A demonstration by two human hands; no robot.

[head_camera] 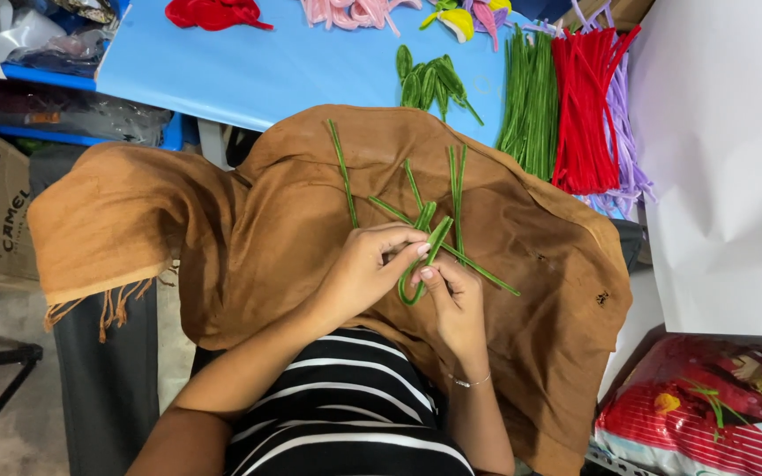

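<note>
Both hands pinched shut on one green pipe cleaner (422, 260), left hand (365, 269) and right hand (453, 295) meeting over the brown cloth (249, 229) on the lap. Fuzzy, thin, bent into a narrow leaf loop, long axis running near-left to far-right, tip aimed far-right. Loose green stems (456, 189) lying just beyond, mostly pointing near to far. Bundles of green (529, 97) and red (584, 106) ones on the blue table (266, 70), far right.
</note>
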